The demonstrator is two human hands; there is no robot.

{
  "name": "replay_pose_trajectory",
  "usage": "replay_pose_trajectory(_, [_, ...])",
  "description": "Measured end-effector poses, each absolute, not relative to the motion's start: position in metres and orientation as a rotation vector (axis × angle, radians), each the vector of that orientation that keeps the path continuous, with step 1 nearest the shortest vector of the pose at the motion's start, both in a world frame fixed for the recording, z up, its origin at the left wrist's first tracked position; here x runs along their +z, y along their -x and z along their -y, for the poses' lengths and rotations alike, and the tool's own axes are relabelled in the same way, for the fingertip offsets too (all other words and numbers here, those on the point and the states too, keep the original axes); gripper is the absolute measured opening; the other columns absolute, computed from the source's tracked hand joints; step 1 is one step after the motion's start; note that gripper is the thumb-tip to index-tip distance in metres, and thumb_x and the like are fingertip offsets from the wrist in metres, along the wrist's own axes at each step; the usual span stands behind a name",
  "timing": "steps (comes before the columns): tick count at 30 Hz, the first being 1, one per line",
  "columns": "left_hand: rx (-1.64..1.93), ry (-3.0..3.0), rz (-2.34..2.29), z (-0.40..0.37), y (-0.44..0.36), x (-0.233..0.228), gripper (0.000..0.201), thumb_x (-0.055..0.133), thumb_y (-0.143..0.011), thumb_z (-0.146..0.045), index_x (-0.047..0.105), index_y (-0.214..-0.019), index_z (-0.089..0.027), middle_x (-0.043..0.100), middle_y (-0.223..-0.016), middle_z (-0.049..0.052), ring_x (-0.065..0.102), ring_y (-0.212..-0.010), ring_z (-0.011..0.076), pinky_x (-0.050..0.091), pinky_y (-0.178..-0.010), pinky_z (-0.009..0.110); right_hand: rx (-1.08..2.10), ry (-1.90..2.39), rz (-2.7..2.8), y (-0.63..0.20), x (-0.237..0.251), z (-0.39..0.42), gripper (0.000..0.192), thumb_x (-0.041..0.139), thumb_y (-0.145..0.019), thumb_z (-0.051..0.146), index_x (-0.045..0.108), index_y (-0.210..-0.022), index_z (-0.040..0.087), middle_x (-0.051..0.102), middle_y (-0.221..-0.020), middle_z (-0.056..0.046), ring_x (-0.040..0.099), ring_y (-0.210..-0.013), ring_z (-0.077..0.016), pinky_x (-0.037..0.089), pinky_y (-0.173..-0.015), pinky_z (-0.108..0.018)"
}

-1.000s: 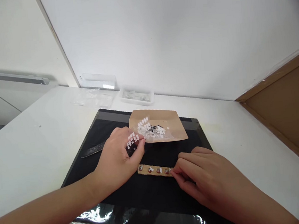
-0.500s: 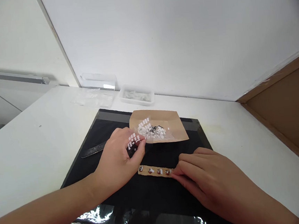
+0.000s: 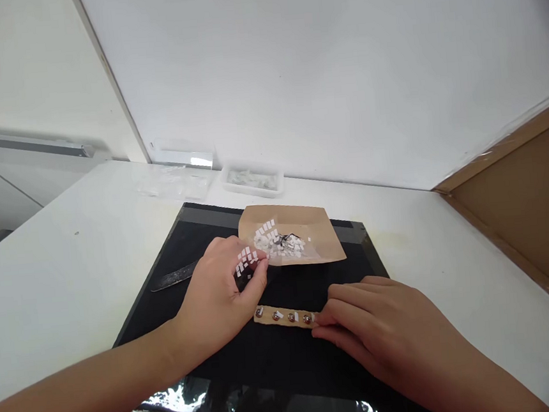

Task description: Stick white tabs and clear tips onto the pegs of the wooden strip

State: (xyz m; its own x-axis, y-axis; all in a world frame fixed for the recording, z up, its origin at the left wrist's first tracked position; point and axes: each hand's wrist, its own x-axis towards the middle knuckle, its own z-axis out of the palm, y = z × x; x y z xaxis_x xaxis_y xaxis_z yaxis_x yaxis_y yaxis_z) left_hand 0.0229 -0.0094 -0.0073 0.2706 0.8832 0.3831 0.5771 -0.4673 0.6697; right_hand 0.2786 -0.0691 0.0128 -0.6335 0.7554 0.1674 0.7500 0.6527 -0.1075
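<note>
My left hand (image 3: 228,280) pinches a clear sheet bearing rows of small white stickers (image 3: 246,260) between thumb and forefinger. Part of that sheet spreads over the near left of a brown paper piece (image 3: 324,227), where a heap of white scraps (image 3: 292,245) lies. Below, a tan strip (image 3: 284,317) rests on the black mat, carrying several shiny round metal pieces with small white tabs on them. At the strip's right end is my right hand (image 3: 371,319), its fingertips closed together against the last metal piece. Whatever sits between those fingertips is hidden.
A dark flat ruler-like blade (image 3: 172,277) lies on the black mat (image 3: 279,366), left of my left hand. Behind the mat, a clear tray of translucent pieces (image 3: 253,179) and clear plastic bags (image 3: 174,181) sit on the white table. Brown board (image 3: 528,203) edges the right side.
My right hand's fingertips have shifted slightly on the strip's right end, with the thumb or finger lower down now. My left hand and the sheet stay almost where they were.
</note>
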Motion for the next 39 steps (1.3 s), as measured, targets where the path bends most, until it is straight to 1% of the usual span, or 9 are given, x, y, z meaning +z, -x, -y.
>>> replay_pose_trajectory(7, [1.039,-2.145,-1.306,0.0085,-0.0236,-0.0076,0.01,0.063,-0.099,-0.027,0.071,-0.095,-0.023,0.07,-0.091,0.0,0.063,-0.091,0.0215,0.05,-0.079,0.034,-0.09,1.197,2.642,-0.2755,0.0123,0.069,0.028,0.054,-0.11,0.028,0.059,-0.082,0.023,0.06,-0.073,0.003,0.05,-0.059,-0.0172,0.025,-0.06,-0.036])
replay_pose_trajectory(16, [1.045,-2.153,-1.299,0.0086,-0.0233,-0.0068,0.01,0.063,-0.099,-0.025,0.071,-0.094,-0.023,0.07,-0.09,0.0,0.061,-0.09,0.0213,0.05,-0.079,0.035,-0.07,1.157,2.653,-0.2757,0.0126,0.0681,0.021,0.057,-0.109,0.027,0.061,-0.089,0.023,0.063,-0.078,0.002,0.051,-0.063,-0.0171,0.027,-0.062,-0.036])
replay_pose_trajectory(27, [1.043,-2.15,-1.28,0.0081,-0.0233,-0.0062,0.01,0.063,-0.098,-0.023,0.071,-0.093,-0.023,0.068,-0.087,0.0,0.06,-0.088,0.0216,0.049,-0.078,0.035,-0.08,1.109,2.667,-0.2729,0.016,0.0646,0.024,0.054,-0.11,0.023,0.064,-0.089,0.021,0.061,-0.081,0.001,0.05,-0.067,-0.0166,0.028,-0.063,-0.036])
replay_pose_trajectory(33, [1.04,-2.161,-1.281,0.0081,-0.023,-0.0062,0.011,0.062,-0.099,-0.024,0.071,-0.092,-0.023,0.068,-0.087,0.001,0.06,-0.087,0.0219,0.049,-0.078,0.035,-0.144,1.051,2.696,-0.2736,0.014,0.0631,0.027,0.053,-0.11,0.021,0.061,-0.084,0.02,0.06,-0.081,0.001,0.049,-0.066,-0.0161,0.027,-0.062,-0.036])
replay_pose_trajectory(39, [1.023,-2.179,-1.275,0.0074,-0.023,-0.005,0.013,0.06,-0.1,-0.024,0.072,-0.094,-0.023,0.07,-0.089,0.002,0.061,-0.089,0.023,0.049,-0.08,0.036,-0.172,1.035,2.764,-0.2729,0.0142,0.063,0.023,0.053,-0.107,0.012,0.061,-0.087,0.02,0.059,-0.082,-0.001,0.048,-0.067,-0.017,0.026,-0.063,-0.036])
